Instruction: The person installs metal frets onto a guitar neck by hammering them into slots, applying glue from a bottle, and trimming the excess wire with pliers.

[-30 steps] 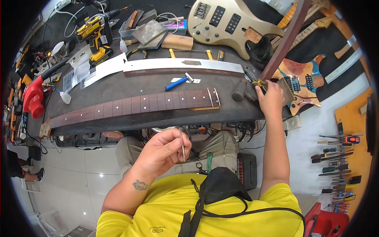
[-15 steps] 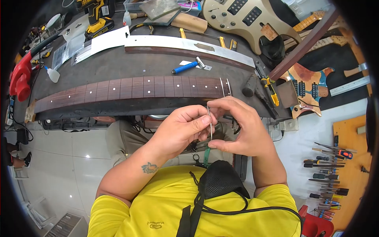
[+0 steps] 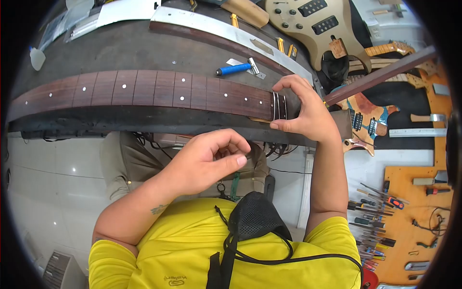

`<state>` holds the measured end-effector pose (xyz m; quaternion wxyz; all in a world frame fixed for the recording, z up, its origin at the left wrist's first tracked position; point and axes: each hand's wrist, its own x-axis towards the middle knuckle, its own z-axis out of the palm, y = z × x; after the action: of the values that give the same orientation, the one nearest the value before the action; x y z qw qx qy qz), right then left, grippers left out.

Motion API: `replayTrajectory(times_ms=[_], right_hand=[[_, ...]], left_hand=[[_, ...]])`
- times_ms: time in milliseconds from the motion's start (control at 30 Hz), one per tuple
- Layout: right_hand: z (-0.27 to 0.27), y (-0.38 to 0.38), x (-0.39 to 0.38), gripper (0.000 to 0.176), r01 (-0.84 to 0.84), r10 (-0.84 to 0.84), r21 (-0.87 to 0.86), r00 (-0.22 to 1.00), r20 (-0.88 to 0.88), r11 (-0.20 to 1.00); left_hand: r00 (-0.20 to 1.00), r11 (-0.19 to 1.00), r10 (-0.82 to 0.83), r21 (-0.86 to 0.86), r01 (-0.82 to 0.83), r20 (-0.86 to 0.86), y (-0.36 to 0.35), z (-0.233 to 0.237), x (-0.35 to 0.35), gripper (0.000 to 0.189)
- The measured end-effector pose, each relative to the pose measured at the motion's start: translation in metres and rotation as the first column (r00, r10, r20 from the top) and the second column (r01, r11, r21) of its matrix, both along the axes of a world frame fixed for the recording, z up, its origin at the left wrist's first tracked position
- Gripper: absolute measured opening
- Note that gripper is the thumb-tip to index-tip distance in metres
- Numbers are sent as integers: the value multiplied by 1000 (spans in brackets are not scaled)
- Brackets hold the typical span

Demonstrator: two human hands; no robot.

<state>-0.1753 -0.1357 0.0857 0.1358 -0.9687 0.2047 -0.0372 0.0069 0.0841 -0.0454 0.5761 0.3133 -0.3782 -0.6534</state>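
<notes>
A dark wooden guitar fretboard [image 3: 159, 89] with pale dot inlays and crosswise slots stretches over the near side of the bench. At its right end my right hand [image 3: 310, 111] spans a thin, bright fret wire [image 3: 274, 107], index finger at the far end and thumb at the near end. Other fret wires [image 3: 284, 107] lie across the board just to the right of it. My left hand [image 3: 204, 156] hovers over my lap, in front of the board's near edge, its fingers loosely curled and apart from the thumb, with nothing visible in it.
Behind the fretboard lies a small blue-handled hammer [image 3: 236, 69]. A long metal straightedge [image 3: 207, 25] on dark wood runs farther back. A gold guitar body [image 3: 288, 21] sits at the far right, a multicoloured one [image 3: 363, 120] nearer. Hand tools [image 3: 373, 219] hang at right.
My right hand has carried the fret wire from over my lap to the fretboard's right end. My left hand has let go of it and moved left. The view has shifted.
</notes>
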Motion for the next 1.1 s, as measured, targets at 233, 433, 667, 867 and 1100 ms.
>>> replayTrajectory(times_ms=[233, 433, 667, 867, 1100], right_hand=[[-2, -3, 7, 74, 1, 1, 56, 999, -36, 998], [-3, -1, 8, 73, 72, -67, 136, 997, -40, 988], [-7, 0, 6, 73, 67, -66, 140, 998, -14, 988], [-5, 0, 7, 73, 61, -58, 126, 998, -26, 990], [-6, 1, 8, 72, 30, -29, 67, 1000, -10, 997]], left_hand=[[993, 983, -1, -184, 22, 114, -6, -4, 7, 24], [993, 969, 15, -246, 14, 115, -6, -7, 10, 26], [993, 961, 10, -275, 22, 115, -7, -10, 12, 28], [990, 954, 24, -299, 19, 140, -7, -11, 12, 32], [999, 963, -23, -267, 34, 44, -6, -15, 12, 32]])
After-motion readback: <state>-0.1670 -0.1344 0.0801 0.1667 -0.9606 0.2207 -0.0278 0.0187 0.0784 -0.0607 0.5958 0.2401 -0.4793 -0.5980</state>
